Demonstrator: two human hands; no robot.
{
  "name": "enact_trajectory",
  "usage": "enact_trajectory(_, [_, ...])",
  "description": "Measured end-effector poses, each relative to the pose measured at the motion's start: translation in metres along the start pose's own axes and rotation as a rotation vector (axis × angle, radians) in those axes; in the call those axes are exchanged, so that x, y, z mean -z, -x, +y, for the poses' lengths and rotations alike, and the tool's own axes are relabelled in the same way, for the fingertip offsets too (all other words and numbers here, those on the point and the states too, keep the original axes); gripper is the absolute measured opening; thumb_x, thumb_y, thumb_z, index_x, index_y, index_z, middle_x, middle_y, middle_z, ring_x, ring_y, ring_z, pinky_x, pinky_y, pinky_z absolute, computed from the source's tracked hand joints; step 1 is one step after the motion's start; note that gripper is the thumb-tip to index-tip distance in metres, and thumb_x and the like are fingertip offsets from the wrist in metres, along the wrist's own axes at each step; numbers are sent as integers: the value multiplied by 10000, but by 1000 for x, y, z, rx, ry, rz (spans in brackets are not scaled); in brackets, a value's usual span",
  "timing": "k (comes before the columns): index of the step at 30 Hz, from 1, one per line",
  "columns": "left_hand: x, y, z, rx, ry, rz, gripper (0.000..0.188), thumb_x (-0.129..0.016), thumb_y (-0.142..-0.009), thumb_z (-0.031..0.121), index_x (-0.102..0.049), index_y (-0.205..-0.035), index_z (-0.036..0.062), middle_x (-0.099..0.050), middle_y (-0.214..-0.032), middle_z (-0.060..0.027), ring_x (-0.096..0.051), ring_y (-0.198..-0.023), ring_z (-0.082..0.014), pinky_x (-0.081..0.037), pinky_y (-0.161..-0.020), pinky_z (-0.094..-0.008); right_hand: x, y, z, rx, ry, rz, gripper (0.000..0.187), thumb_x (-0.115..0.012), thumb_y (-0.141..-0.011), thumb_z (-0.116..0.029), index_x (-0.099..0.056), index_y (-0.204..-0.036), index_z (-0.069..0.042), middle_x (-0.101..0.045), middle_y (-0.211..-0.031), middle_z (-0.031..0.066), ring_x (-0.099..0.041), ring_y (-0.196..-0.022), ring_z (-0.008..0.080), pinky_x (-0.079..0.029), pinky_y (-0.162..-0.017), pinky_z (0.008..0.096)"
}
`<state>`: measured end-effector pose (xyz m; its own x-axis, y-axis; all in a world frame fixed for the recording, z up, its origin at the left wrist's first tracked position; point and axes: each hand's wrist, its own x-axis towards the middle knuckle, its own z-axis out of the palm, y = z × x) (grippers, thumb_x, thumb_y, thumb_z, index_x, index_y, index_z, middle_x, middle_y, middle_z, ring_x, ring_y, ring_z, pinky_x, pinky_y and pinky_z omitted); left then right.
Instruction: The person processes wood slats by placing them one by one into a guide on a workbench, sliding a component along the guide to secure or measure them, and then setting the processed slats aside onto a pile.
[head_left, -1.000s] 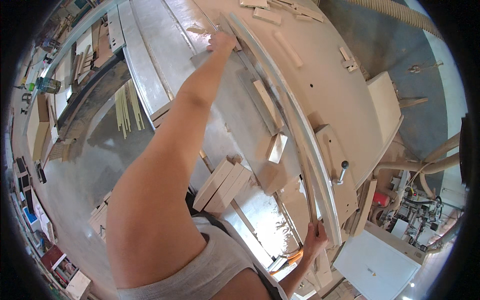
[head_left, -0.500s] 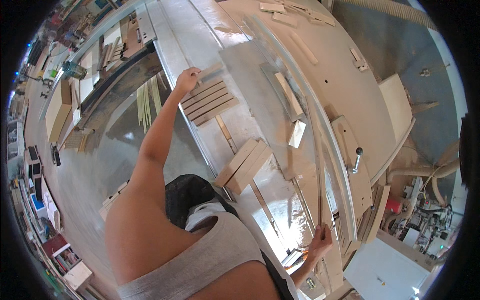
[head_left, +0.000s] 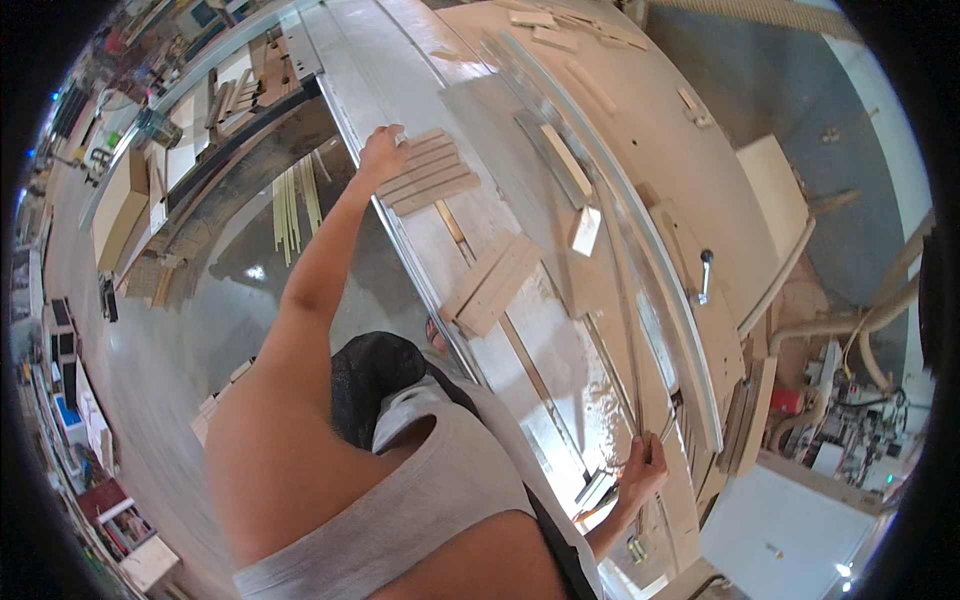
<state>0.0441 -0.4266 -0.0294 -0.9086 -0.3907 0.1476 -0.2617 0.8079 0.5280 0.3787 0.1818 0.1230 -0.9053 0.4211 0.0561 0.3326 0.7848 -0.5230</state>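
My left hand (head_left: 384, 157) reaches far forward, its fingers curled at the near end of the farthest wooden strip (head_left: 426, 137). That strip lies against a row of several similar wooden strips (head_left: 432, 188) on the metal machine table (head_left: 400, 75). Closer to me, a pair of thicker wooden blocks (head_left: 492, 285) lies side by side. My right hand (head_left: 642, 470) is low at the right, beside the long thin edge that runs along the table. Its fingers are pinched together, and what they grip, if anything, cannot be made out.
Right of the strips, a narrow wooden piece (head_left: 567, 165) and a short pale block (head_left: 586, 231) lie by a long metal fence (head_left: 640, 215). Beyond it stands a black-knobbed handle (head_left: 706, 276). Wooden offcuts (head_left: 553, 38) lie at the back. Thin yellowish sticks (head_left: 286, 210) are left of the table.
The farthest strip, earlier apart from the row, now lies against it, my left hand moving with it toward the row. My right hand stays in nearly the same place. The view has shifted slightly.
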Motion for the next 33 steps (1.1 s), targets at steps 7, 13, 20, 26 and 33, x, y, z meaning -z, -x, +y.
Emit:
enact_trajectory(7, [31, 160, 142, -262, 236, -613, 458, -716, -854, 409, -674, -1073, 9, -686, -965, -190, -656, -910, -324, -512, -802, -399, 16, 49, 49, -75, -117, 84, 281, -668, -906, -158, -490, -719, -48, -337, -604, -42, -301, -581, 63, -242, -518, 269])
enact_trajectory(13, [24, 191, 140, -90, 311, -548, 449, -751, -822, 391, -686, -978, -25, -690, -891, -176, -669, -857, -302, -515, -775, -398, 27, 63, 72, -170, -196, 73, 286, -668, -901, -171, -493, -722, -33, -353, -601, -41, -312, -580, 67, -245, -517, 276])
enact_trajectory(20, [46, 193, 213, -199, 377, -324, 291, -697, -835, 225, -661, -989, -20, -646, -842, -190, -645, -788, -251, -501, -729, -359, 51, 63, 99, -159, -73, 53, 237, -688, -894, -236, -622, -809, -25, -381, -562, -5, -323, -552, 108, -267, -505, 312])
enact_trajectory(26, [-64, 231, 319, 142, 805, -586, 386, -633, -858, 99, -598, -1232, 11, -683, -975, -122, -646, -909, -217, -503, -813, -338, 64, 68, 137, -162, -75, 64, 260, -700, -882, -240, -599, -817, -9, -381, -584, 31, -337, -575, 112, -296, -513, 310])
enact_trajectory(33, [-218, 217, 369, 191, 562, -177, 492, -656, -824, 104, -555, -1301, 31, -615, -1191, -253, -601, -1129, -375, -478, -969, -436, 69, 67, 153, -169, -118, 62, 260, -705, -872, -219, -587, -817, 6, -392, -600, 50, -357, -582, 122, -335, -531, 311])
